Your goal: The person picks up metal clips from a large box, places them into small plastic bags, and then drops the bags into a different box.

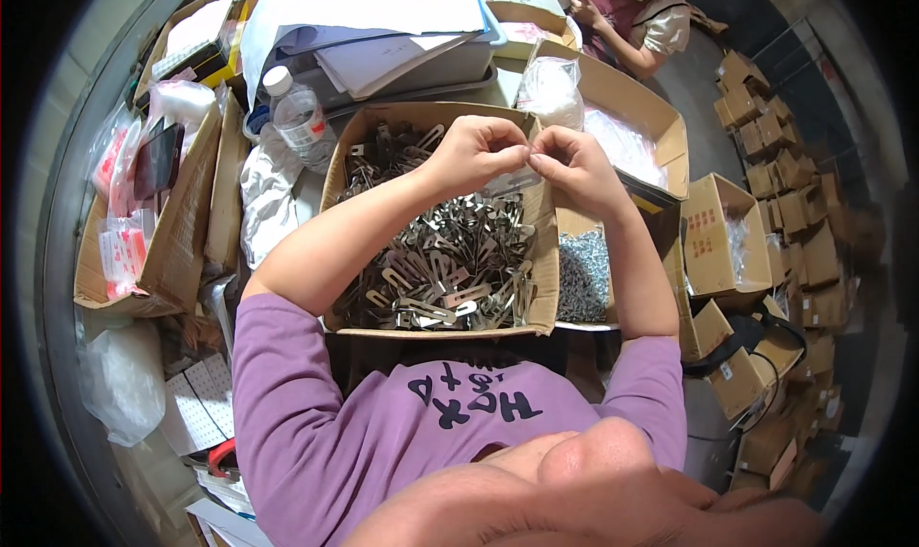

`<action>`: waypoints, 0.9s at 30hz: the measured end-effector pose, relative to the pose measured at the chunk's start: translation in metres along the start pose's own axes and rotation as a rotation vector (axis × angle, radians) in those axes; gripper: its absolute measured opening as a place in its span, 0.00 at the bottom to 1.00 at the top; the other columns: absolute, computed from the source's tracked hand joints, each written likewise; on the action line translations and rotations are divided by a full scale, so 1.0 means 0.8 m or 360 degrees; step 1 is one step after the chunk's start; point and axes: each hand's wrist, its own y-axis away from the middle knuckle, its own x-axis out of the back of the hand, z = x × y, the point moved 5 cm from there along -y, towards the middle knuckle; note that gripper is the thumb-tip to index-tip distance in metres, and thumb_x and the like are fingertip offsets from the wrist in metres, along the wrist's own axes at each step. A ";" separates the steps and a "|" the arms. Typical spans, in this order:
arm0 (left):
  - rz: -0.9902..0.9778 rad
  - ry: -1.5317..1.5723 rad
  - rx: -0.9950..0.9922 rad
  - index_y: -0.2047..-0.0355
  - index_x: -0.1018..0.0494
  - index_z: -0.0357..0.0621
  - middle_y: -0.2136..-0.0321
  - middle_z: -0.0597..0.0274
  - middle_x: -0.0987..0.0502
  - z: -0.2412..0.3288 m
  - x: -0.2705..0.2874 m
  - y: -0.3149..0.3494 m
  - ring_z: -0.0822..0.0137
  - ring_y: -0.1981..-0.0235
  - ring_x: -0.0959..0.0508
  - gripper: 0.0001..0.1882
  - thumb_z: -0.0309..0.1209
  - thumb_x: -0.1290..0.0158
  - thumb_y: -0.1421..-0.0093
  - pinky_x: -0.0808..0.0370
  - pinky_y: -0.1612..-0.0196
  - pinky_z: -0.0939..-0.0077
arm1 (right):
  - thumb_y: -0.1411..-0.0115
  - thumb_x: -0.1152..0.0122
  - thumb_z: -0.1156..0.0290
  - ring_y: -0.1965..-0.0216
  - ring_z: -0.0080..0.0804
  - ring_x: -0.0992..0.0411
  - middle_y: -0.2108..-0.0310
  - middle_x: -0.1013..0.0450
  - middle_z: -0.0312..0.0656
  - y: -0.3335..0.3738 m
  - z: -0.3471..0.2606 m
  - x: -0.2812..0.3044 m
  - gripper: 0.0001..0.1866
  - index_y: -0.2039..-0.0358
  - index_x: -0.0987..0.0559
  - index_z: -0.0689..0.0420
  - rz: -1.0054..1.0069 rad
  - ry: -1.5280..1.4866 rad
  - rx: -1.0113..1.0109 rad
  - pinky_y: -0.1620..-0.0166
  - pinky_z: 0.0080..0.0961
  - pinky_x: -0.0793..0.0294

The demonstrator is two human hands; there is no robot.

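Note:
My left hand and my right hand meet over the far right edge of an open cardboard box. Thumb and fingers are pinched together on both, fingertips touching or nearly so. Whatever they hold is too small or too hidden to name; a pale, shiny sliver shows just beneath the fingertips. Inside the box lies a heap of flat silvery metal pieces with long slots. Right of it, under my right forearm, a smaller box holds a pile of tiny grey metal parts.
A capped clear bottle stands left of the box, beside a crumpled white cloth. Papers lie on a grey bin behind. A phone rests on a carton of bags at left. Cartons line the right; another person is beyond.

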 end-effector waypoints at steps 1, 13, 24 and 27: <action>-0.0037 0.0067 -0.0021 0.69 0.26 0.34 0.77 0.69 0.25 0.000 -0.001 0.001 0.82 0.76 0.29 0.06 0.26 0.48 0.41 0.31 0.72 0.87 | 0.42 0.41 0.71 0.69 0.13 0.37 0.72 0.33 0.29 0.003 -0.002 -0.001 0.07 0.69 0.29 0.61 -0.0067 0.0022 0.0002 0.65 0.13 0.36; 0.0058 0.0330 0.0082 0.65 0.26 0.37 0.73 0.66 0.23 0.006 0.001 0.000 0.78 0.72 0.25 0.08 0.30 0.47 0.40 0.29 0.68 0.85 | 0.43 0.41 0.69 0.74 0.13 0.40 0.77 0.36 0.27 0.063 -0.011 0.054 0.07 0.73 0.28 0.58 0.0263 0.0047 0.0118 0.72 0.13 0.40; -0.0066 0.0340 0.0131 0.56 0.32 0.35 0.69 0.66 0.26 0.006 -0.008 -0.005 0.78 0.66 0.26 0.15 0.29 0.47 0.41 0.28 0.59 0.82 | 0.43 0.40 0.71 0.77 0.15 0.36 0.80 0.32 0.30 0.248 -0.033 0.288 0.08 0.75 0.26 0.61 0.2068 0.0963 0.0151 0.73 0.15 0.36; -0.0070 0.0233 0.0170 0.56 0.32 0.35 0.68 0.66 0.26 -0.003 -0.005 -0.003 0.77 0.66 0.26 0.14 0.28 0.47 0.41 0.28 0.59 0.82 | 0.46 0.40 0.70 0.75 0.21 0.31 0.79 0.28 0.37 0.176 0.008 0.278 0.08 0.72 0.24 0.63 0.1635 0.1265 -0.0054 0.69 0.20 0.32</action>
